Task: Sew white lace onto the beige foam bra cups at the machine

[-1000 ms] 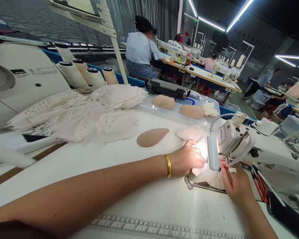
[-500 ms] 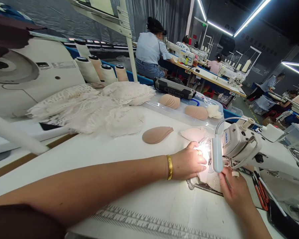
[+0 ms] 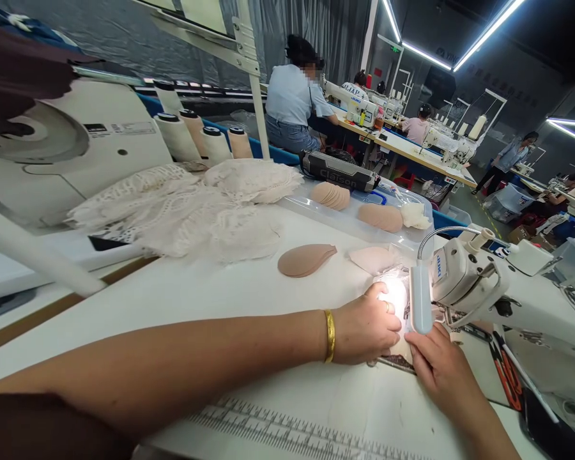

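Note:
At the sewing machine (image 3: 503,287), a pale fabric piece (image 3: 395,299) lies under bright lamp light, partly washed out. My left hand (image 3: 370,324), with a gold bangle and a ring, presses curled fingers onto its left side. On the near right, my right hand (image 3: 443,367) pinches the fabric's edge close to the needle area, which the white clip-on lamp (image 3: 420,299) hides. Just beyond my left hand rests a pale pink cup piece (image 3: 371,259). A stack of beige leaf-shaped pads (image 3: 306,260) sits farther left on the white table.
Cream lace pieces (image 3: 182,211) are heaped at left, before several thread cones (image 3: 177,137). A clear plastic tray (image 3: 299,203) holds more beige pads (image 3: 330,195). Orange-handled scissors (image 3: 505,374) lie at right; a ruler scale (image 3: 287,431) runs along the near edge. Co-workers sit behind.
My left hand has shifted slightly right and nearer to me with the fabric. My right hand has moved left, its fingers now close to the left hand's. The view has tilted slightly.

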Demonstrator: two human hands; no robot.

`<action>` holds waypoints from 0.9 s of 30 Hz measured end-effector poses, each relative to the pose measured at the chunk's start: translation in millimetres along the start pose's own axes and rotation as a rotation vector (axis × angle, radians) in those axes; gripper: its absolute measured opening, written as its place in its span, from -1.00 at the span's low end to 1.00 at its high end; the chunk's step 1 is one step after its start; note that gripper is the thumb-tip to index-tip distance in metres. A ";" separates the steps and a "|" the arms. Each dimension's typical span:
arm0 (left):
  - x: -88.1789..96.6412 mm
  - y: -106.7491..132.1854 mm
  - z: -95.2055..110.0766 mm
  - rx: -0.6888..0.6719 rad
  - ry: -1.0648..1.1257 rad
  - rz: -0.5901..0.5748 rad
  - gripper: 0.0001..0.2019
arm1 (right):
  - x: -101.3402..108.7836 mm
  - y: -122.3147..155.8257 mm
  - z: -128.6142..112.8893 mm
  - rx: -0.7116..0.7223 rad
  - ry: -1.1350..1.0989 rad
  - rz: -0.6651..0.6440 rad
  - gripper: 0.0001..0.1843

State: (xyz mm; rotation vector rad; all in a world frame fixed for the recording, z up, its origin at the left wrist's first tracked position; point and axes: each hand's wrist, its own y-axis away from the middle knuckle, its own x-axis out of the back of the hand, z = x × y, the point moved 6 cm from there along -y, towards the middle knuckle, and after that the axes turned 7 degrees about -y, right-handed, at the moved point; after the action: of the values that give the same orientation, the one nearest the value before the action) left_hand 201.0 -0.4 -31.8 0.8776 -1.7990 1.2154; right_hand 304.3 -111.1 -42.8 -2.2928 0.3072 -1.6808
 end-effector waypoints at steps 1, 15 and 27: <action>-1.9 -1.3 -2.4 0.013 0.012 -0.008 -0.83 | -0.8 -0.1 1.6 -0.005 0.008 0.017 -0.71; -4.5 -9.7 -40.0 0.168 0.067 0.037 -0.91 | -6.1 -0.2 13.3 -0.058 0.145 0.116 -0.71; -1.2 16.0 -60.0 0.349 0.078 -0.170 -0.81 | -9.9 2.2 17.7 -0.105 0.153 0.070 -0.70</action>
State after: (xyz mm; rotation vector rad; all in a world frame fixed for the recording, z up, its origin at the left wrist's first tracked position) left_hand 201.1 61.3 -25.1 1.1370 -1.4410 1.4531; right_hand 318.2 -108.0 -57.5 -2.2012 0.5142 -1.8489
